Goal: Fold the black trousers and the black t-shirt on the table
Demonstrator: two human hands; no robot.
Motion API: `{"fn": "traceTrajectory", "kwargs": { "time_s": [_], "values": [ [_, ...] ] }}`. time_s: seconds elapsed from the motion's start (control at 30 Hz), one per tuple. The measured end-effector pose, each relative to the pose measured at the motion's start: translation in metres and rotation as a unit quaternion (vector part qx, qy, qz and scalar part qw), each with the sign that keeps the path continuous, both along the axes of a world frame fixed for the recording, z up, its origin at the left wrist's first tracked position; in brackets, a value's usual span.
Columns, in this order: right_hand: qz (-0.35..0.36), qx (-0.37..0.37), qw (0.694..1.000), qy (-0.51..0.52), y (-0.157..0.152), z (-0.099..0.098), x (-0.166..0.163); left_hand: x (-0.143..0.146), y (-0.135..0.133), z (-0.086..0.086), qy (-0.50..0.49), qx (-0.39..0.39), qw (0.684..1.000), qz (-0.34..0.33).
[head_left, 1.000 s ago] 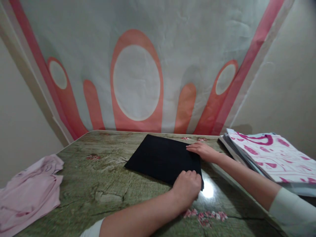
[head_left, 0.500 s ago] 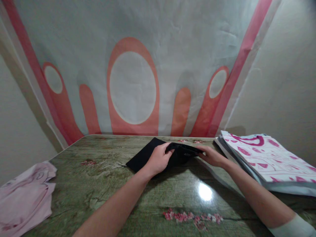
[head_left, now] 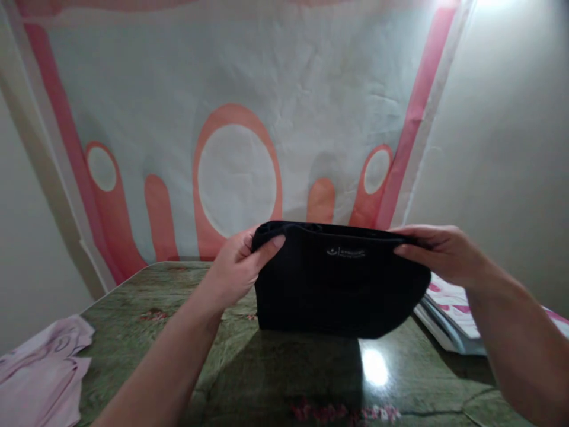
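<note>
A black fabric bag (head_left: 329, 290) with a small white logo near its upper edge hangs upright above the table, stretched between my two hands. My left hand (head_left: 240, 261) pinches its upper left corner, thumb on the near face. At the upper right edge, my right hand (head_left: 438, 252) grips it the same way, thumb in front and fingers behind. The bag's top edge shows a narrow, dark gap; what is inside cannot be made out.
The wood-patterned table (head_left: 146, 332) carries a crumpled pink cloth (head_left: 44, 367) at the left. A stack of folded bags with a pink-and-white print (head_left: 457, 308) lies at the right, partly behind my right arm. A wall hanging (head_left: 169, 89) rises behind the table.
The black bag has come up off the table and toward me, turned so its logo face shows. Both hands rose with it and now hold its top corners. The view has tilted up.
</note>
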State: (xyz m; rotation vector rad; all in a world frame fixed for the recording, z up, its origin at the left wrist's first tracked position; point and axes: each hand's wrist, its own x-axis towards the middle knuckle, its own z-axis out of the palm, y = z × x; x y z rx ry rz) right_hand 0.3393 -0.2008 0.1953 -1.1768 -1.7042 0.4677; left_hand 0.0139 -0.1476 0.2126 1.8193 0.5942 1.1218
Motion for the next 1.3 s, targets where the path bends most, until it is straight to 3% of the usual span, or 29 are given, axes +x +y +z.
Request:
{"fn": "traceTrajectory", "kwargs": {
  "time_s": [0.13,0.23,0.33,0.4,0.47,0.57,0.63,0.8,0.93,1.13,1.3],
  "values": [
    [0.024,-0.021,0.997,0.073,0.004,0.033,-0.001,0.001,0.013,0.019,-0.045,-0.012,0.999,0.014],
    [0.067,-0.087,0.99,0.083,0.034,0.025,-0.001,0.004,0.042,0.005,-0.035,-0.053,0.998,0.009],
    [0.099,-0.182,0.978,0.026,0.077,-0.019,-0.003,0.006,0.079,-0.041,0.019,-0.148,0.989,-0.021],
    [0.068,-0.206,0.974,-0.072,0.105,-0.06,-0.008,0.006,0.102,-0.085,0.055,-0.217,0.974,-0.025],
    [0.05,-0.217,0.969,-0.105,0.128,-0.102,-0.013,0.007,0.123,-0.131,0.075,-0.261,0.962,-0.021],
    [0.019,-0.218,0.968,-0.119,0.153,-0.149,-0.019,0.009,0.147,-0.184,0.084,-0.273,0.958,0.004],
    [0.002,-0.213,0.97,-0.117,0.165,-0.169,-0.02,0.011,0.162,-0.204,0.094,-0.245,0.965,0.026],
    [-0.028,-0.193,0.977,-0.086,0.185,-0.187,-0.014,0.014,0.193,-0.218,0.134,-0.123,0.975,0.126],
    [-0.025,-0.191,0.981,-0.039,0.18,-0.19,-0.003,0.011,0.201,-0.222,0.124,-0.105,0.97,0.181],
    [0.033,-0.212,0.977,0.019,0.165,-0.2,0.011,-0.001,0.188,-0.224,0.135,-0.104,0.973,0.157],
    [-0.027,-0.179,0.983,0.026,0.176,-0.218,0.006,-0.005,0.183,-0.224,0.174,-0.071,0.965,0.182]
  ]
}}
